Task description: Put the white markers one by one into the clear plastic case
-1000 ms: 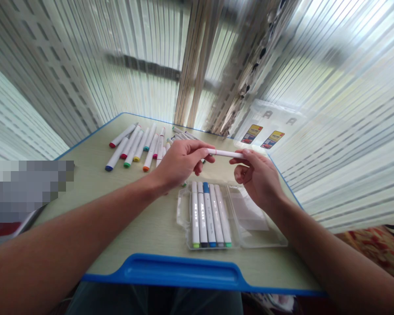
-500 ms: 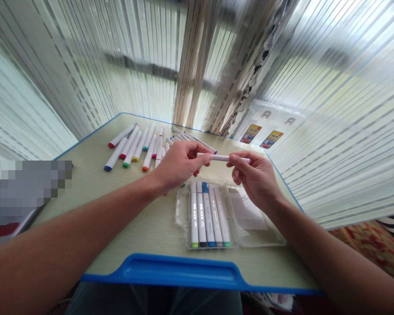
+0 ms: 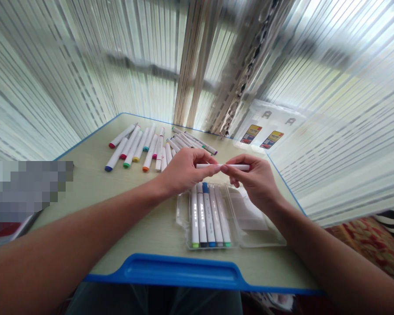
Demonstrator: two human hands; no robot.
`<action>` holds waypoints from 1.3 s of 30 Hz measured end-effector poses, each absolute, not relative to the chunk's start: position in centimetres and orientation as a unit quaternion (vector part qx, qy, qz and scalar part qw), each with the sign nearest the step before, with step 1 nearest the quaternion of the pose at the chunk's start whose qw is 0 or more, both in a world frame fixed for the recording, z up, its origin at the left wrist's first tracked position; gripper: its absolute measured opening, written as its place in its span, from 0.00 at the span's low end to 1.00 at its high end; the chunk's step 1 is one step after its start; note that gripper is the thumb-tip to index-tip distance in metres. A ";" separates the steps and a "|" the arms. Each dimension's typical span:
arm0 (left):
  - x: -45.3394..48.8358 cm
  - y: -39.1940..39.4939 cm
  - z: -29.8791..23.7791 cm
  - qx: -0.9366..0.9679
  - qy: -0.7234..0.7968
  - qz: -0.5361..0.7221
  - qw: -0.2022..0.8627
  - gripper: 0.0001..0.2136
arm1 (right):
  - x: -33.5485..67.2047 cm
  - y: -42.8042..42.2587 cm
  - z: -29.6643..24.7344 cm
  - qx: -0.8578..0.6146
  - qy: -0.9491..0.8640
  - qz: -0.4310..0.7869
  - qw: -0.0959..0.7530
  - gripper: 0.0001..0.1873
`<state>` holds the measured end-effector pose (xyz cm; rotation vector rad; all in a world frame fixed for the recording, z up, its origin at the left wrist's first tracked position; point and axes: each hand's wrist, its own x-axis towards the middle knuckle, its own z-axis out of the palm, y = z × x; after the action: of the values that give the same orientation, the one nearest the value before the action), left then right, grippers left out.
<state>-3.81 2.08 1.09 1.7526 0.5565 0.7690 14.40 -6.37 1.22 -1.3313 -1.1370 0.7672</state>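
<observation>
A white marker (image 3: 239,167) lies level between my two hands, above the far side of the open case. My left hand (image 3: 192,169) pinches its left part, and my right hand (image 3: 251,175) grips its right part, the fingertips of both meeting near the middle. Below them a clear plastic case (image 3: 184,218) lies open on the table. Its left half holds a row of several white markers (image 3: 210,218) with lime, black, blue, grey and green ends. The lid half (image 3: 261,236) rests to the right, a pale sheet inside.
Several loose markers (image 3: 131,146) with coloured ends are spread at the table's back left. More markers (image 3: 193,140) lie behind my left hand. A clear case with two labels (image 3: 272,140) stands at the back right. The table (image 3: 144,227) has a blue rim; string curtains hang behind.
Both hands have come closer together along the marker and dropped slightly toward me. The marker stays held between them. The case and loose markers have not moved.
</observation>
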 end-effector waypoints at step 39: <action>-3.9 3.2 1.5 0.660 0.258 0.406 0.577 0.10 | 13.9 -6.4 2.0 -0.497 -0.445 0.393 0.633 0.13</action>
<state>-3.95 3.15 1.54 1.5441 0.6031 0.9495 13.95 -6.37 1.97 -1.1365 -1.0190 0.8993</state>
